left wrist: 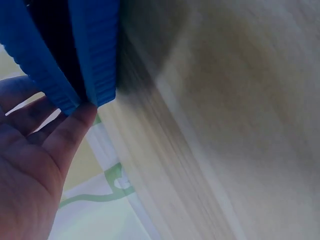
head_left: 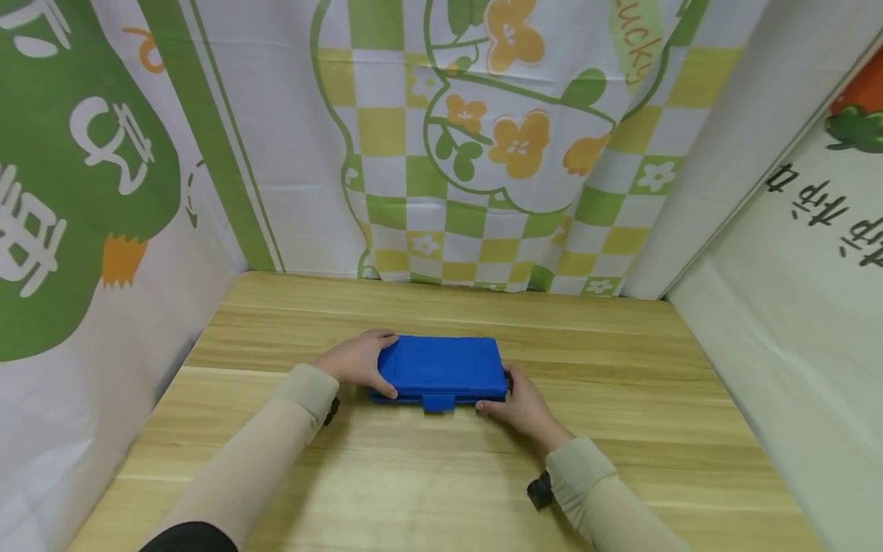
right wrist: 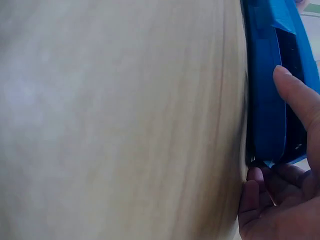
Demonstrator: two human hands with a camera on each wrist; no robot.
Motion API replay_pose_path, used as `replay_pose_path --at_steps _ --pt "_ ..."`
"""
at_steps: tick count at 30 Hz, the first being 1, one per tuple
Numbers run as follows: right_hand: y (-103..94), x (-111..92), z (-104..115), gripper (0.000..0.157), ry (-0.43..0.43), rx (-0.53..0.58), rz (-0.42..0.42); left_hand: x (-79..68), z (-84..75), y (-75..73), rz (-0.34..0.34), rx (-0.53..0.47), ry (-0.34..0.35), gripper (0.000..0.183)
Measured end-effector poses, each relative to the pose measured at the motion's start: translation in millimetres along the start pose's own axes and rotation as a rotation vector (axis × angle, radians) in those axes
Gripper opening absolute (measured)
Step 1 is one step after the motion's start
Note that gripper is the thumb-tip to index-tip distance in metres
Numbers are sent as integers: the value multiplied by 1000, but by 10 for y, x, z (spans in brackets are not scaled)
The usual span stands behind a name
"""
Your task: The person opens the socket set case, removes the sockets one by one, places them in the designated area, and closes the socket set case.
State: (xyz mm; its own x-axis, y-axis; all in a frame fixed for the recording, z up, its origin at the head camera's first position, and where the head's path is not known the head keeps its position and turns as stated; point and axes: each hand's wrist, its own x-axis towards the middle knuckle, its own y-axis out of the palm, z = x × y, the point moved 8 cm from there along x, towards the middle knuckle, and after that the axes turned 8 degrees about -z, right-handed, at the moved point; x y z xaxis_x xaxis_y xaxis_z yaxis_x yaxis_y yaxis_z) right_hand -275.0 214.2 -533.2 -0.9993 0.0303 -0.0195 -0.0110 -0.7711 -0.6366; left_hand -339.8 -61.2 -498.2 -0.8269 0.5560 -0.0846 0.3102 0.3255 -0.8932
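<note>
A blue plastic case (head_left: 444, 364) lies flat on the wooden table, its latch tab (head_left: 438, 403) facing me and hanging open at the front. A dark gap runs between lid and base, plain in both wrist views; the contents cannot be made out. My left hand (head_left: 355, 362) holds the case's left end, thumb at the front corner and fingers toward the back. At the right end my right hand (head_left: 526, 408) grips the case. Its thumb (right wrist: 295, 92) lies at the gap along the front, and the other fingers curl by the end, partly hidden.
The light wooden table (head_left: 428, 475) extends around the case on all sides. A checked, flowered curtain (head_left: 497, 199) hangs along the back edge, with printed cloth (head_left: 62, 414) on the left and a white panel (head_left: 779, 360) on the right. Dark straps sit at both wrists.
</note>
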Motion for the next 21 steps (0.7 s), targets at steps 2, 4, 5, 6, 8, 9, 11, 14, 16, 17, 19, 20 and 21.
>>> replay_pose_path --at_steps 2,4,5,6,8,9,11,14,16,17,19,20,21 --pt "-6 0 -6 86 1 -15 4 1 16 -11 1 -36 -8 113" --pt "-8 0 2 88 -9 -30 11 1 28 -21 3 -64 -15 113" --pt "-8 -3 5 89 -12 -33 17 -2 32 -26 5 -78 -16 112" --pt "-5 -4 10 89 -16 -32 24 -4 36 -30 6 -87 -17 112" --pt "-20 -15 22 85 -20 -36 32 -3 36 -36 8 -93 -17 111" --pt "-29 -20 29 82 -23 -45 35 -2 36 -39 9 -94 -16 111" --pt "-49 -28 48 74 -33 -80 40 2 37 -42 7 -93 -10 111" --pt "-75 -26 85 68 -62 -179 39 -7 52 -45 1 -106 -7 110" --pt "-75 -19 107 67 -84 -235 47 -17 69 -45 -4 -126 -8 110" --pt "-73 -16 116 67 -92 -258 52 -23 77 -45 -7 -137 -7 110" --pt "-75 -13 122 69 -95 -281 56 -23 89 -40 -14 -155 -2 109" --pt "-76 -12 123 70 -96 -285 58 -20 91 -41 -19 -164 3 108" --pt "-79 -12 123 69 -94 -284 58 -20 91 -44 -23 -179 4 108"
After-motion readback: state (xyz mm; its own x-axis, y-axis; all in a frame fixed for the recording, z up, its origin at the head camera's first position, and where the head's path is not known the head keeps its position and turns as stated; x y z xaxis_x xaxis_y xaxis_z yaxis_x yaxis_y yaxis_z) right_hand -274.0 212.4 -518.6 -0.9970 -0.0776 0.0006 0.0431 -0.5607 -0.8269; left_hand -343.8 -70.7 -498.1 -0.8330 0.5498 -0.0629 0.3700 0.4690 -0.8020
